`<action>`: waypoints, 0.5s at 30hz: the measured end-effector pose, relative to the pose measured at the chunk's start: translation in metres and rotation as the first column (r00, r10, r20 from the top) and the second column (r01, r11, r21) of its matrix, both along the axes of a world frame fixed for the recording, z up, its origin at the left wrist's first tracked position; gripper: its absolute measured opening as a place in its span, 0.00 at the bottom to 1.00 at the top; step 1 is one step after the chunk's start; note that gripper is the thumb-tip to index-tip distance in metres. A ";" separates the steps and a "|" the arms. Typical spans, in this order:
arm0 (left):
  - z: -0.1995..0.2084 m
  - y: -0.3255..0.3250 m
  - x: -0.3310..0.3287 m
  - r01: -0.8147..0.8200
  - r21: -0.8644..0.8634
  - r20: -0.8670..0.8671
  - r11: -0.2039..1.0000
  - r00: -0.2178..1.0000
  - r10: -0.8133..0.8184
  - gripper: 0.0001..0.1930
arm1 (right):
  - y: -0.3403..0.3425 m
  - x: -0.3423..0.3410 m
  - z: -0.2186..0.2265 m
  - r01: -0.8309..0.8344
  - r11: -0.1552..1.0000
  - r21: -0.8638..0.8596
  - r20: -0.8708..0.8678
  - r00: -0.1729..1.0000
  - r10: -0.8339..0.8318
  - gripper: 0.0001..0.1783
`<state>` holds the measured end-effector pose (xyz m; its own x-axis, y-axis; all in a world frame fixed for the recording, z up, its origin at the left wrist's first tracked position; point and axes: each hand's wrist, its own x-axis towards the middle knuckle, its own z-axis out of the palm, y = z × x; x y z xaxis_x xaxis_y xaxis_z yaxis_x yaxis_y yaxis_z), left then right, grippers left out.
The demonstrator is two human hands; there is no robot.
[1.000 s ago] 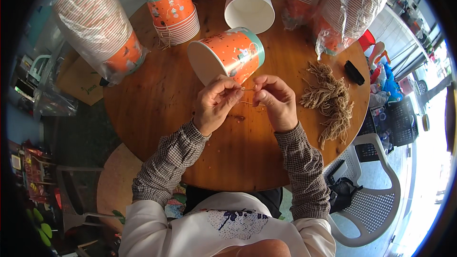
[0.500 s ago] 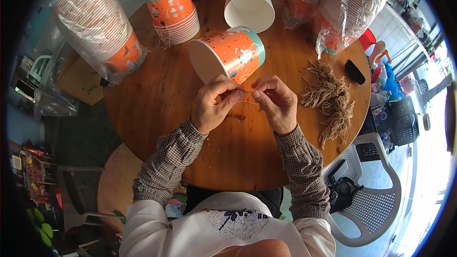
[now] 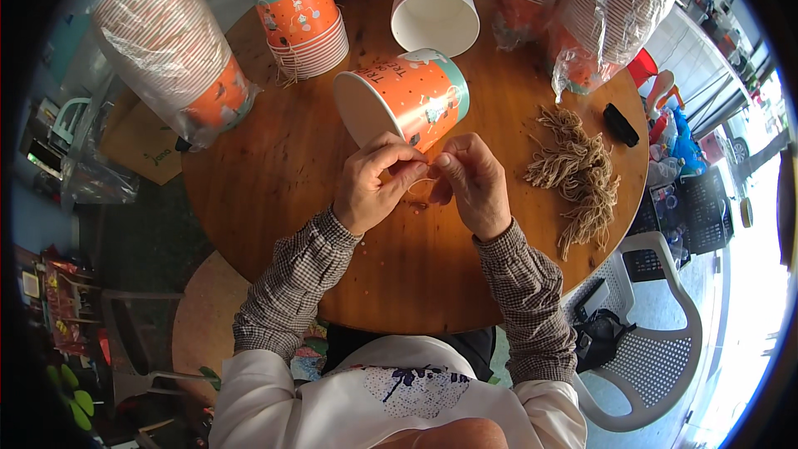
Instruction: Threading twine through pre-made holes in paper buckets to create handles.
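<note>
My left hand (image 3: 376, 180) and my right hand (image 3: 474, 180) meet over the middle of the table, fingertips pinched on a thin string (image 3: 421, 183). A small loop of it hangs between them. Just beyond, an orange paper bucket (image 3: 407, 98) with a teal base lies on its side, mouth facing left. Its lower edge comes close to my fingers; whether they touch is unclear. To the right of my right hand lies a heap of tan strings (image 3: 573, 175).
The round wooden table (image 3: 274, 199) also holds a stack of orange buckets (image 3: 304, 25), a white bucket (image 3: 436, 8), plastic-wrapped bucket stacks (image 3: 170, 41) (image 3: 611, 17) and a black object (image 3: 620, 125). A grey plastic chair (image 3: 657, 349) stands at the right.
My right hand has moved left, closer to my left hand, and the string between them has shortened. The orange bucket has shifted and rolled slightly to the right.
</note>
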<state>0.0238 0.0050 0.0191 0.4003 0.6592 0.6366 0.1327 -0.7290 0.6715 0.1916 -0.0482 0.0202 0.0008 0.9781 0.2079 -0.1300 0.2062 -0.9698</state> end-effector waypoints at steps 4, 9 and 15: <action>0.001 0.002 -0.002 0.016 0.026 -0.015 1.000 1.000 -0.015 0.04 | 0.002 0.002 -0.003 0.155 0.969 0.190 0.132 0.974 -0.182 0.04; -0.001 0.003 -0.005 0.022 -0.057 0.013 0.998 1.000 -0.021 0.05 | 0.003 0.009 0.002 0.216 0.870 0.442 0.255 0.900 -0.353 0.03; -0.001 0.000 -0.001 0.051 -0.103 0.057 0.993 0.997 -0.045 0.05 | -0.006 0.004 0.007 0.212 0.844 0.492 0.260 0.890 -0.375 0.04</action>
